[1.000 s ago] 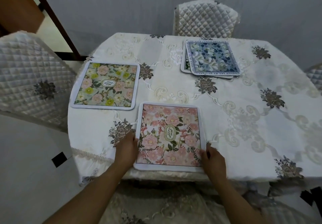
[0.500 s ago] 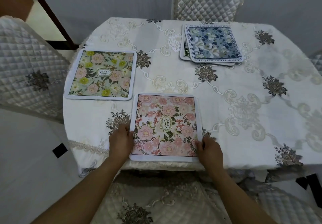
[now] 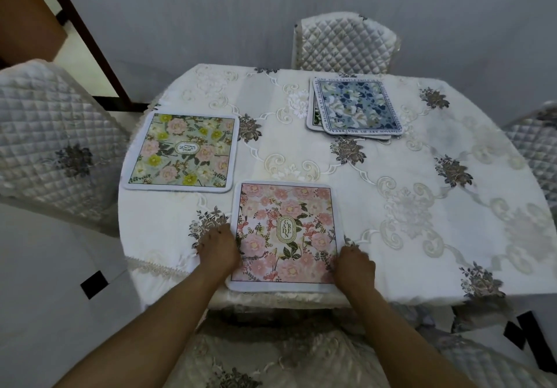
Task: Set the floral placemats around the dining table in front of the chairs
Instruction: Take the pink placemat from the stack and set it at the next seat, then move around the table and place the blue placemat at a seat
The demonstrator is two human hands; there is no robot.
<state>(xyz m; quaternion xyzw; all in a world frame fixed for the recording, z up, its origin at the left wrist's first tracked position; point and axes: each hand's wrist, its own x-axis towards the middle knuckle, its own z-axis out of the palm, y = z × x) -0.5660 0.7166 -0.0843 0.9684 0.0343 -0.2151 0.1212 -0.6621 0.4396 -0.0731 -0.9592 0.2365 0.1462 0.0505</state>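
Observation:
A pink floral placemat (image 3: 286, 234) lies flat at the near edge of the table (image 3: 422, 191), in front of the near chair. My left hand (image 3: 218, 250) rests on its left edge and my right hand (image 3: 354, 264) on its right edge, fingers curled at the mat's sides. A green and yellow floral placemat (image 3: 184, 151) lies at the table's left side by the left chair. A small stack of placemats with a blue one on top (image 3: 357, 107) sits at the far side before the far chair.
Quilted chairs stand at the left (image 3: 51, 143), far side (image 3: 343, 44), right (image 3: 536, 143) and near side (image 3: 280, 357). An embroidered white cloth covers the table. A grey wall runs behind; a dark door frame (image 3: 87, 41) is at the far left.
The pink placemat has stayed at the near edge with both hands at its sides. The view has tilted, showing more wall behind.

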